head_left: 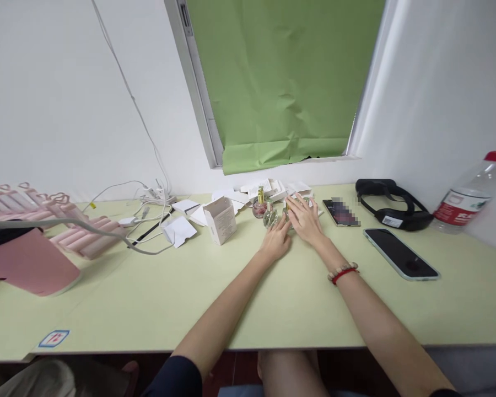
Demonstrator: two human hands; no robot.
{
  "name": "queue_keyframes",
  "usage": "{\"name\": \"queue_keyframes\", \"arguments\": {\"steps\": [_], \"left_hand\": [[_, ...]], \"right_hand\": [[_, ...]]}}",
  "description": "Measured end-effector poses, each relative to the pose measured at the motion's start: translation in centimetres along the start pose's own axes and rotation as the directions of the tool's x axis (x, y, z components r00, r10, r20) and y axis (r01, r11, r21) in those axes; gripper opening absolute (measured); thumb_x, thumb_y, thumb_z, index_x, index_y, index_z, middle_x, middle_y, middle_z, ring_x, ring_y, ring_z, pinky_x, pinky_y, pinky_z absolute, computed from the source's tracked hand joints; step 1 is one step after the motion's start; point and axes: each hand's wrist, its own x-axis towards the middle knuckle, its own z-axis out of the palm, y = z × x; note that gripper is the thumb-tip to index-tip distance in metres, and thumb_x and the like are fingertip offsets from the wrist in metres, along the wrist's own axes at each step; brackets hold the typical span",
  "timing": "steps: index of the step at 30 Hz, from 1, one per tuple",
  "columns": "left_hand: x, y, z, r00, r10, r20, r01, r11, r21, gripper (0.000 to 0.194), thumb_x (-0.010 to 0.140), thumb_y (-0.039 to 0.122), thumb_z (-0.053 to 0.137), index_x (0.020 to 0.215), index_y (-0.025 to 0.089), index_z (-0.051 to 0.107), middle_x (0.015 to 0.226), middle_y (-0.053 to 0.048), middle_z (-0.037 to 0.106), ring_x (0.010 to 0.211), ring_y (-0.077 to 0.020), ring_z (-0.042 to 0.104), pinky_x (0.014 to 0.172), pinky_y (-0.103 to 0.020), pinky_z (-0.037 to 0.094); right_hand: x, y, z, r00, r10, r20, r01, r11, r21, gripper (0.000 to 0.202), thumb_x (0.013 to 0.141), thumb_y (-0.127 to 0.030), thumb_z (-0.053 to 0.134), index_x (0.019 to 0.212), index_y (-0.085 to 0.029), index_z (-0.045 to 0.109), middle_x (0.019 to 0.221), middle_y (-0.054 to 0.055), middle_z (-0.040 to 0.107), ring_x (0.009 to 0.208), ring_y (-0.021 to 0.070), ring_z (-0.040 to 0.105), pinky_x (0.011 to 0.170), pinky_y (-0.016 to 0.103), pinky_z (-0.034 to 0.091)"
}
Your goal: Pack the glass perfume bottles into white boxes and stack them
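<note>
Small glass bottles stand close together near the back of the pale green table. One reddish bottle (259, 208) has a gold top, and a clear bottle (269, 216) is just right of it. My left hand (276, 238) lies beside the clear bottle, its fingers pointing forward near the glass. My right hand (305, 219) reaches over more bottles with its fingers spread, partly covering them. Whether either hand grips a bottle is hidden. An upright white box (220, 220) stands open to the left of the bottles.
White cartons and papers (268, 190) lie behind the bottles. To the right are two phones (400, 253), a black headset (405, 212) and a plastic bottle (458, 207). Cables, pink rolls (86, 237) and a pink bin (37, 262) are at left. A person's leg shows lower left.
</note>
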Motion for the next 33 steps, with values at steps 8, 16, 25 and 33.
{"name": "queue_keyframes", "arguments": {"steps": [8, 16, 25, 33], "left_hand": [[0.1, -0.1, 0.4, 0.998, -0.028, -0.063, 0.027, 0.999, -0.021, 0.072, 0.074, 0.009, 0.037, 0.141, 0.01, 0.013, 0.146, -0.012, 0.024, 0.131, -0.0228, 0.03, 0.103, -0.04, 0.031], [0.3, -0.5, 0.7, 0.997, -0.012, -0.071, 0.007, 0.997, -0.071, 0.072, 0.073, 0.011, 0.038, 0.14, 0.0, 0.011, 0.145, -0.018, 0.024, 0.131, -0.025, 0.03, 0.106, -0.04, 0.03], [0.4, -1.1, 1.2, 0.99, 0.024, -0.141, -0.039, 0.994, -0.105, 0.071, 0.071, 0.008, 0.038, 0.139, 0.006, 0.017, 0.145, -0.016, 0.024, 0.133, -0.0233, 0.028, 0.107, -0.04, 0.029], [0.3, -0.8, 0.7, 0.994, 0.025, -0.106, -0.037, 0.993, -0.112, 0.072, 0.071, 0.009, 0.038, 0.14, 0.007, 0.016, 0.147, -0.015, 0.021, 0.135, -0.0216, 0.022, 0.108, -0.041, 0.028]], "right_hand": [[0.2, 0.2, 0.0, 0.988, 0.152, -0.036, -0.142, 0.971, 0.19, 0.037, 0.091, -0.032, 0.03, 0.113, -0.027, 0.06, 0.119, 0.001, 0.06, 0.123, 0.0205, 0.041, 0.106, 0.05, 0.01], [0.2, -0.1, 0.1, 0.987, 0.158, -0.041, -0.145, 0.964, 0.223, 0.036, 0.091, -0.033, 0.032, 0.109, -0.026, 0.062, 0.117, 0.001, 0.061, 0.119, 0.0194, 0.046, 0.105, 0.047, 0.012], [0.1, 0.3, 0.1, 0.986, 0.152, -0.069, -0.131, 0.962, 0.24, 0.034, 0.091, -0.032, 0.034, 0.107, -0.027, 0.063, 0.115, 0.0, 0.063, 0.117, 0.0193, 0.047, 0.105, 0.047, 0.011], [0.2, 0.7, 0.5, 0.922, 0.308, -0.233, -0.173, 0.869, 0.464, 0.037, 0.088, -0.034, 0.034, 0.103, -0.02, 0.065, 0.114, 0.007, 0.061, 0.112, 0.0192, 0.05, 0.101, 0.042, 0.029]]}}
